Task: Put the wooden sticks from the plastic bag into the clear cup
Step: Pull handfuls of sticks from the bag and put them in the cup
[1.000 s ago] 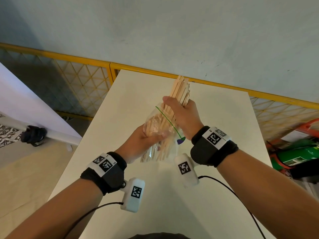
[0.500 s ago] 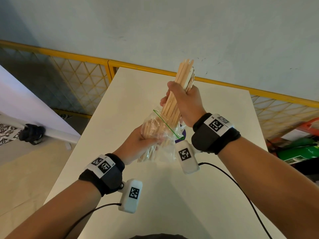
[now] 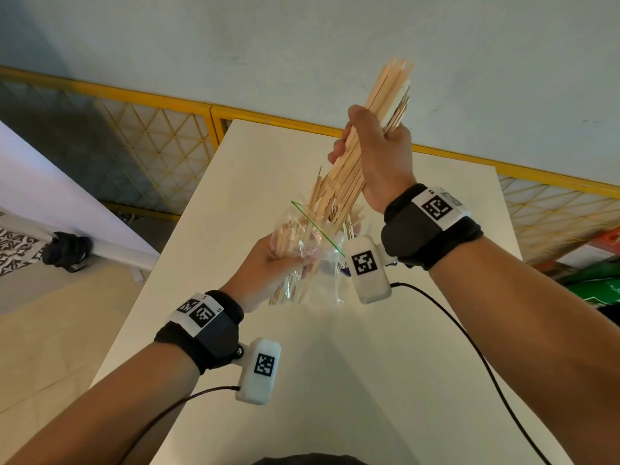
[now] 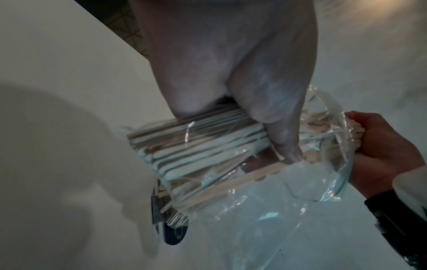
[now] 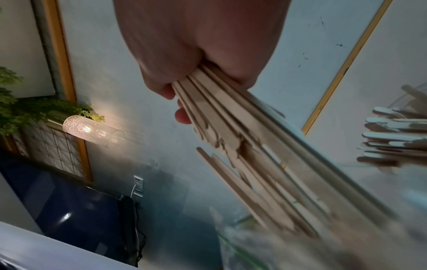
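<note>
While the left hand (image 3: 280, 263) grips the plastic bag (image 3: 303, 250), the right hand (image 3: 375, 156) clutches the wooden sticks (image 3: 385, 95), which slant toward 1 o'clock; no cup is visible.

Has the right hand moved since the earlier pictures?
Yes. The right hand rose with the wooden sticks, from below the yellow rail to above it.

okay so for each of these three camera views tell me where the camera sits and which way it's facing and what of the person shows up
Head: on the person's head, looking forward and down at the white table; shows both forearms, the left hand gripping the plastic bag and the right hand gripping the wooden sticks.
Left wrist: under the left wrist, facing along the palm at the bag; shows both hands.
Right wrist: under the right wrist, facing along the fingers at the sticks; shows the right hand only.
Shared: all three show sticks and bag.
</note>
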The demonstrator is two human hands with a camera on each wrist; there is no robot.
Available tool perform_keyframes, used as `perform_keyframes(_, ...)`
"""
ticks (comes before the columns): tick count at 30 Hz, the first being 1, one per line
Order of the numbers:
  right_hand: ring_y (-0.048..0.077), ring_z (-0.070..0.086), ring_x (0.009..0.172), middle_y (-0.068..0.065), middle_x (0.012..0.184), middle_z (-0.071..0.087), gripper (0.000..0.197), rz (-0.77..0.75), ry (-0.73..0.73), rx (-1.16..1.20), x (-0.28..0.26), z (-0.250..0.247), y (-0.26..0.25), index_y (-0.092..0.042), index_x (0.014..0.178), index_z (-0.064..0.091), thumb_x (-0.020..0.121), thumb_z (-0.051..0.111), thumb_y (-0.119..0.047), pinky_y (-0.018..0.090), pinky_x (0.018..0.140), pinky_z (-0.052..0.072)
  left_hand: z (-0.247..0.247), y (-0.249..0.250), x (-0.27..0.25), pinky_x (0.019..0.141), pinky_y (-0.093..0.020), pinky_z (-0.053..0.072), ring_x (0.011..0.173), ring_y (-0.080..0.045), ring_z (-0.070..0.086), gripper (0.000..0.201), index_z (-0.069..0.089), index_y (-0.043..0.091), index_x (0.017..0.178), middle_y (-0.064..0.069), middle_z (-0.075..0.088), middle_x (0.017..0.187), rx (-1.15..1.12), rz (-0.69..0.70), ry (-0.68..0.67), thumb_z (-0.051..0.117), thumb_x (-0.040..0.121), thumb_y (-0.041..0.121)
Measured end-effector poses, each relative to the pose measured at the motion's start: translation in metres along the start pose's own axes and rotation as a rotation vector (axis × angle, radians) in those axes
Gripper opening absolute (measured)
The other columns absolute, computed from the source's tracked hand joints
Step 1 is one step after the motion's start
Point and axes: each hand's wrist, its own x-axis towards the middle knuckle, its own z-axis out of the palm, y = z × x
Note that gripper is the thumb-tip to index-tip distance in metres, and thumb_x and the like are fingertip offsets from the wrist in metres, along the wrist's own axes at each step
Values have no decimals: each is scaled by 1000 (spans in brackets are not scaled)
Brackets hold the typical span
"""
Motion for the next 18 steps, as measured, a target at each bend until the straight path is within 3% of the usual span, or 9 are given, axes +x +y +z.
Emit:
perform_keyframes(4,22,59,48,0,44,58,35,-4,14,14,8,-4,-2,-11,57,57,89,53,-22,42,67,55,-3,-8,1,84,-25,48,77,-17,64,22,61,-17,78,-18,63,76,9,-31,41,64,92,0)
perform_keyframes(13,18,58,47,-4,45,56,26,-43,88,56,22,-20,-13,-12,63,56,88,55,-20,43,68,55,-8,-26,-3,80,-24,46,72,-12,65,15,64,-4,76,-16,63,75,20,-129,113,64,91,-4)
perform_keyframes(16,19,58,48,-3,46,57,24,-89,135,40,30,-30,-18,-11,64,57,86,57,-19,43,66,56,-15,-29,-3,84,-28,49,80,-14,70,19,62,-18,89,-23,67,82,-24,-127,156,67,89,1)
perform_keyframes(18,20,59,48,-1,48,58,22,-133,165,2,35,-37,-16,-10,65,58,85,57,-19,41,63,56,-21,-29,-1,91,-34,52,90,-23,72,28,61,-20,87,-31,70,92,-47,-114,174,68,87,7)
